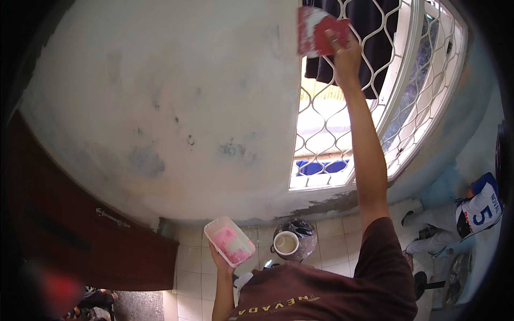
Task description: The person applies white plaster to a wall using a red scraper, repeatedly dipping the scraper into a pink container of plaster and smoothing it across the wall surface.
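My right hand [347, 53] is raised at the top, gripping a red scraper [320, 38] smeared with white paste, against the upper edge of the wall beside the window. My left hand [219, 258] holds a white rectangular tub [231, 241] with pink-stained paste inside, low in front of me. The pale wall [160, 85] has grey patches and small dark marks. The window [321, 125] has a white wavy grille, with dark cloth behind its upper part.
A pail with pale liquid [287, 243] stands on a dark round object on the tiled floor [332, 241]. A brown door [80, 224] is at left, with blurry objects below. Another person [479, 208] in a white and blue shirt and grey trousers is at the far right.
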### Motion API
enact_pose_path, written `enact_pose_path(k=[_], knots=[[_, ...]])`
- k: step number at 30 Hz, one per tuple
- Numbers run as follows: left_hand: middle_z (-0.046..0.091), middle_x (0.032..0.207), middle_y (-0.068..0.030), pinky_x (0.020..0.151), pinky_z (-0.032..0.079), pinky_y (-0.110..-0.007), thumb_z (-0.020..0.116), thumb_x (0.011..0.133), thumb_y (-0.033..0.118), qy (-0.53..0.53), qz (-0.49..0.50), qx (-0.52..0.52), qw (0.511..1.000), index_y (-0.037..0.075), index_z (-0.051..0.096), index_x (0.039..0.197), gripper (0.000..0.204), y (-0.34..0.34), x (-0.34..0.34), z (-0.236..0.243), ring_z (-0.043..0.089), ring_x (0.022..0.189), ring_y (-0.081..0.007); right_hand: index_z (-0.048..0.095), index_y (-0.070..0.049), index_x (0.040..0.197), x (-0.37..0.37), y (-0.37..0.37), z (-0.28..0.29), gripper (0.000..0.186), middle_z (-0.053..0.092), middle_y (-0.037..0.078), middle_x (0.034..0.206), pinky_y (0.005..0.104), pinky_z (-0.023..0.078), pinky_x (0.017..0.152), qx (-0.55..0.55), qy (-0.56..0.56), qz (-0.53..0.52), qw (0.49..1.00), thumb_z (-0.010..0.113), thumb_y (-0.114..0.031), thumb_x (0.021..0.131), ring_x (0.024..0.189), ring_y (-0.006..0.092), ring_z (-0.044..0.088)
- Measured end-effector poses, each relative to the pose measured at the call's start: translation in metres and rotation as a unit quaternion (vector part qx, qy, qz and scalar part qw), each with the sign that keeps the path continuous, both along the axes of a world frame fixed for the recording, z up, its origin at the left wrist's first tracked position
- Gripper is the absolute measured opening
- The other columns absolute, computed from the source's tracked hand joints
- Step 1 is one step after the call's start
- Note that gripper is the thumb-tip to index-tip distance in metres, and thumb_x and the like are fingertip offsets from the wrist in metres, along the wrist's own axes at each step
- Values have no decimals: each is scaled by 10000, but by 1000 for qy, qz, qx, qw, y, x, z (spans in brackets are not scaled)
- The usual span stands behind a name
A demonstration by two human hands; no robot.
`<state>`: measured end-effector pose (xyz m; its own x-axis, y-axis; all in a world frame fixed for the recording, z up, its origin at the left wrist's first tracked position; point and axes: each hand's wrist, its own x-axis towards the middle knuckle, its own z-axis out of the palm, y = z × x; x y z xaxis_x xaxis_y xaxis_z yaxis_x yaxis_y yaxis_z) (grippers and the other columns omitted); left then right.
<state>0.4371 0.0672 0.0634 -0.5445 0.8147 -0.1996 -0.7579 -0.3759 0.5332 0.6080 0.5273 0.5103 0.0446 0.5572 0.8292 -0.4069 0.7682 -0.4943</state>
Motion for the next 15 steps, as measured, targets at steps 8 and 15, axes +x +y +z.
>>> enact_pose_path(k=[8, 15], knots=[[622, 1318, -88, 1010, 529, -561, 386, 1031, 653, -58, -4, -7, 998, 141, 519, 1430, 662, -10, 0, 3, 619, 1198, -310, 696, 8, 1181, -1, 41, 30, 339, 739, 60, 1032, 286, 516, 855, 37, -34, -105, 993, 790, -208, 937, 909, 110, 657], [630, 1309, -99, 990, 546, -554, 403, 1038, 623, -75, -11, 0, 997, 128, 520, 1427, 641, -5, 4, 6, 631, 1181, -318, 691, 9, 1167, -4, 44, -21, 326, 743, 83, 956, 324, 512, 800, 19, -50, -114, 992, 750, -236, 961, 859, 145, 659]])
